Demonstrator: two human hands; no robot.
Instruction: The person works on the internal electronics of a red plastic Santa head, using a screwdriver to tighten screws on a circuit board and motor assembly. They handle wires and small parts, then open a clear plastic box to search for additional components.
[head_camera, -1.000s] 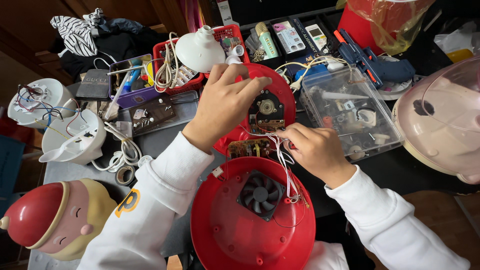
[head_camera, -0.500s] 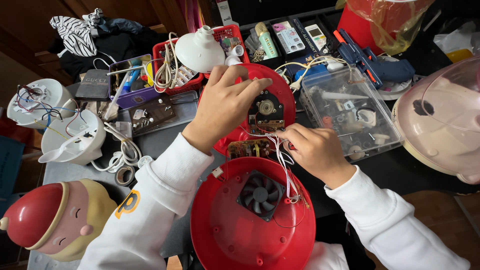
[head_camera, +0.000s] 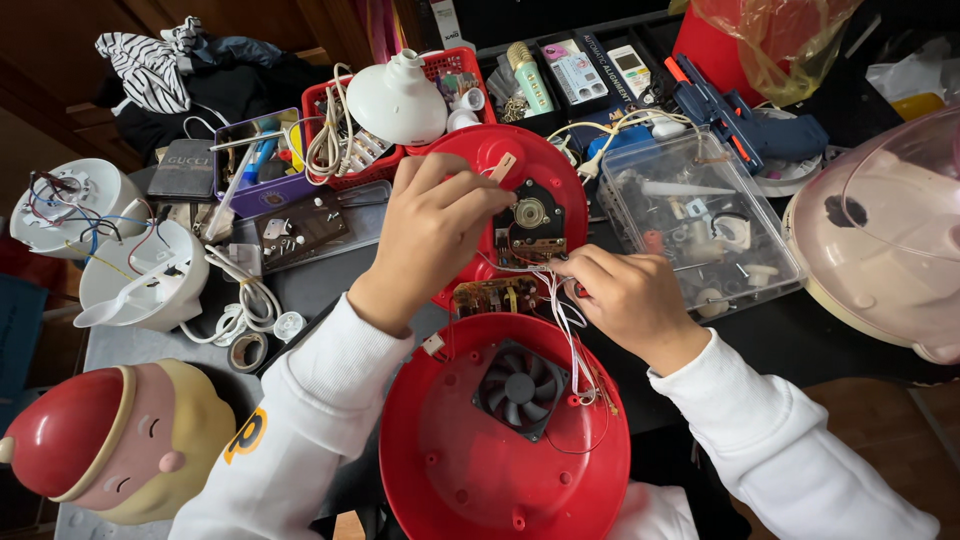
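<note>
Item: I am holding the upper red housing with left hand, fingers grasping its rim; right hand beside it, fingers pinching white wires.

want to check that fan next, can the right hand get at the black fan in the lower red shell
Probably yes: the right hand sits just above the black fan, which lies uncovered; only thin white wires run beside it.

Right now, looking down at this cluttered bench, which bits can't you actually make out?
- Head view: whatever the right hand pinches; its curled fingers cover the grip.
- Part of the upper red shell lies under the left hand.
- The small circuit board: parts too tiny to identify.
- The pale domed housing is cut off by the right edge.
- The lower red shell is cut off by the bottom edge.
</note>
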